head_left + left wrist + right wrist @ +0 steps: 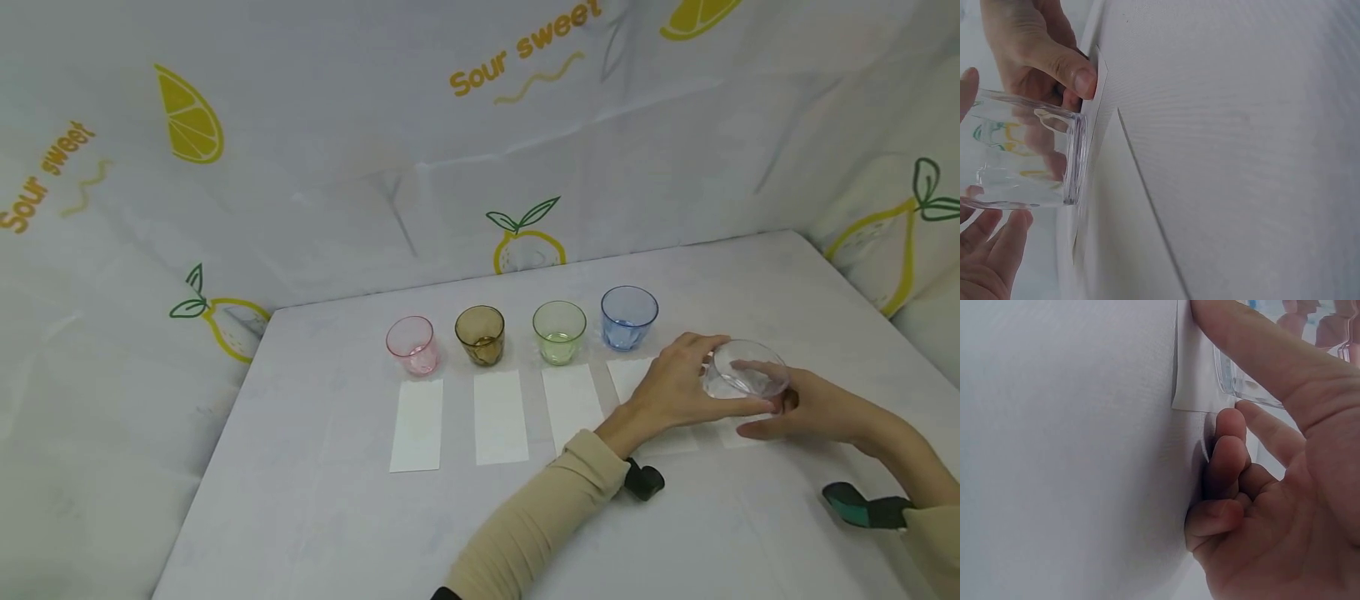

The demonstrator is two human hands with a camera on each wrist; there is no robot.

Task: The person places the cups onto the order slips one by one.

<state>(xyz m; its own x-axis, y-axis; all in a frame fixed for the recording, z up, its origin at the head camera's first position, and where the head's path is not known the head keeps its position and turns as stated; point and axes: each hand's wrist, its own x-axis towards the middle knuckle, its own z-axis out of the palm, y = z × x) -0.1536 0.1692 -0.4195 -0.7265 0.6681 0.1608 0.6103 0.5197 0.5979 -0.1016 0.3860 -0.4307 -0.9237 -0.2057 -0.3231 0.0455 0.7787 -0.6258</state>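
Note:
A clear drinking glass (750,379) stands at the right end of a row of glasses, over a white paper strip (735,435). My left hand (678,385) holds it between thumb and fingers, which press on opposite sides in the left wrist view. Around its right side is my right hand (832,408), with the forefinger stretched along the far side. The right thumb (1075,72) reaches out low by the paper, apart from the glass wall. In the right wrist view the other right fingers (1229,456) curl close to the tabletop.
Pink (412,346), brown (480,335), green (558,333) and blue (628,318) glasses stand in a row behind white paper strips (501,417). My left forearm (555,508) crosses the front of the table. A lemon-printed cloth (360,167) hangs behind.

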